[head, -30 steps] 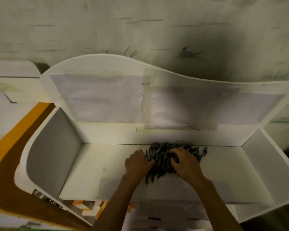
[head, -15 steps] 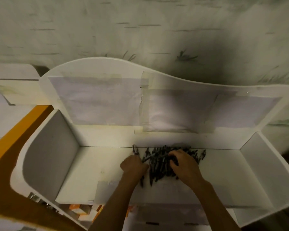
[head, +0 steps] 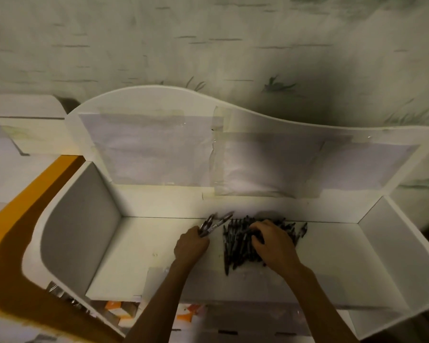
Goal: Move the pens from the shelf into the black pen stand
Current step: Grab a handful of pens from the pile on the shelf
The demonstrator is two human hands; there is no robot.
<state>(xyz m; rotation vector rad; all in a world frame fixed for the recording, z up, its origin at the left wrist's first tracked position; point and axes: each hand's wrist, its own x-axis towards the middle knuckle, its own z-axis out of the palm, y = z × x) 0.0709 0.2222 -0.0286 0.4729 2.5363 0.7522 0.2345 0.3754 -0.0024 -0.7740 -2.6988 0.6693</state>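
A heap of dark pens (head: pixel 240 243) lies on the white shelf (head: pixel 139 256), close to its back wall and right of the middle. My left hand (head: pixel 191 246) is closed around a few pens (head: pixel 214 224) whose ends stick up and away from the heap. My right hand (head: pixel 274 243) rests on top of the heap with its fingers curled into the pens; whether it grips any is hidden. No black pen stand is in view.
The shelf has a curved white side wall on the left (head: pixel 79 224) and another on the right (head: pixel 404 253), and a tall back panel with taped paper sheets (head: pixel 146 147). Orange and white boxes (head: pixel 119 310) show below the shelf's front edge.
My left hand has closed on a few pens and pulled them leftward, out of the heap. My right hand stays on the heap, fingers digging in.
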